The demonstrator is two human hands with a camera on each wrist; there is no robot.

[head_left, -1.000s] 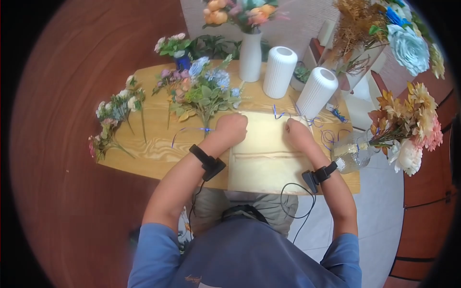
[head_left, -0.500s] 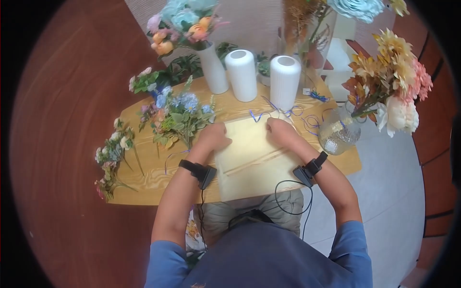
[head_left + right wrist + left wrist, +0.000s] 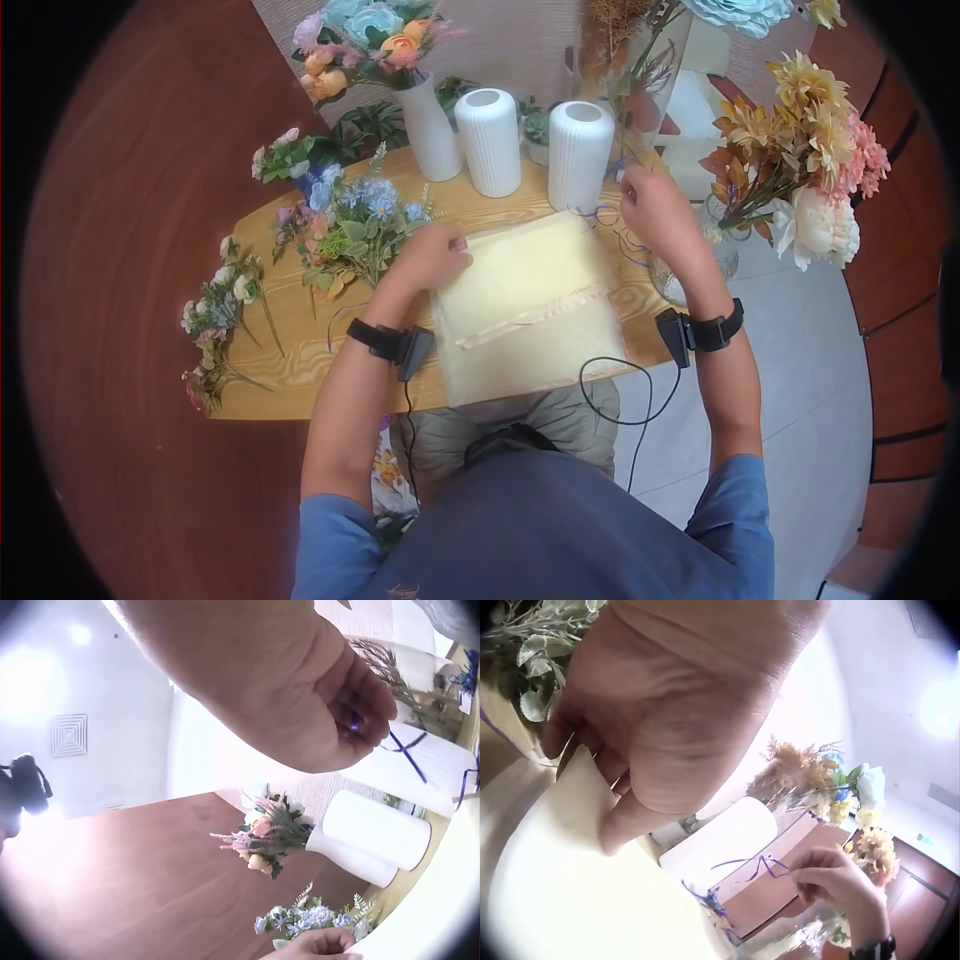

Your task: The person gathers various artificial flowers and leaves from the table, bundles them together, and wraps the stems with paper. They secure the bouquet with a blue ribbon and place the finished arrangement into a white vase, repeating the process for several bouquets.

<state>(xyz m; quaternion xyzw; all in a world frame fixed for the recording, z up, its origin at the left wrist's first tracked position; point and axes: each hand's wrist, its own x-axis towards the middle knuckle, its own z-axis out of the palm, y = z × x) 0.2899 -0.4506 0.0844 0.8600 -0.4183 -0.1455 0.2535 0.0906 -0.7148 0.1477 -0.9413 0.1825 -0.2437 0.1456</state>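
My left hand (image 3: 432,258) is at the upper left edge of the cream wrapping paper (image 3: 530,262). In the left wrist view its thumb and fingers pinch the raised corner of that paper (image 3: 581,776). My right hand (image 3: 655,215) is raised beyond the paper's upper right corner, beside a ribbed white vase (image 3: 580,160). Its curled fingers pinch a thin blue ribbon (image 3: 409,756), which trails in loops below. A bunch of blue flowers with green leaves (image 3: 365,225) lies just left of my left hand.
A second ribbed vase (image 3: 488,145) and a white vase of peach and blue flowers (image 3: 432,130) stand at the back. Small flower stems (image 3: 222,300) lie on the wooden table (image 3: 300,385) at left. A glass vase (image 3: 725,255) with yellow and pink flowers is at right.
My right hand has lifted off the paper toward the back right, with the ribbon in its fingers. My left hand stays at the paper's left edge. The head view has shifted.
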